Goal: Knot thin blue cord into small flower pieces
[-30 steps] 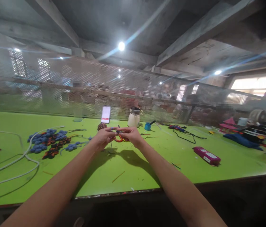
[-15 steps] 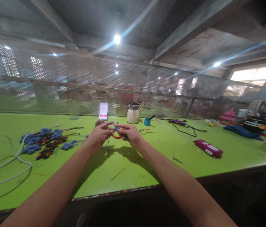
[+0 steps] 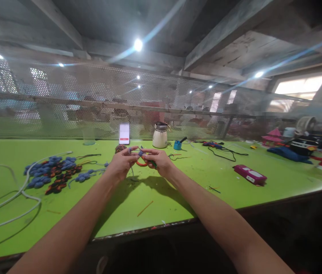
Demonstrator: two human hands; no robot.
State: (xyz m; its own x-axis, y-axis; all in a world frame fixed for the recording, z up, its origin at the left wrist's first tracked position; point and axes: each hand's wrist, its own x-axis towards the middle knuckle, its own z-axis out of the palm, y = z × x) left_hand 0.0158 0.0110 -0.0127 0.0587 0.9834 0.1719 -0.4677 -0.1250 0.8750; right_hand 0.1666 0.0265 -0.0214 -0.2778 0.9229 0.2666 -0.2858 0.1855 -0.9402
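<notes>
In front of me, just above the green table, both hands meet at a small piece of blue yarn work point(image 3: 140, 153). My left hand point(image 3: 123, 161) pinches it from the left, with a strand of blue yarn over the forefinger. On the other side, the thumb and fingers of my right hand point(image 3: 158, 161) are closed at the piece. A green handle-like thing point(image 3: 152, 164) shows under that hand; its kind is unclear. Below the fingers curves an orange-red loop point(image 3: 141, 164). A dark ball of yarn point(image 3: 120, 148) sits behind my left hand.
Blue yarn flowers point(image 3: 39, 180) and dark orange ones point(image 3: 56, 186) lie left, near a white cable point(image 3: 25, 186). Behind stand a lit phone point(image 3: 124, 134), a cream jug point(image 3: 160, 137) and a blue pot point(image 3: 177, 145). A purple box point(image 3: 250, 174) lies right. Mesh point(image 3: 106, 95) borders the table.
The view has shifted slightly, so objects at the right appear a little farther left. Both hands stay together at the blue yarn piece, with only slight finger movement.
</notes>
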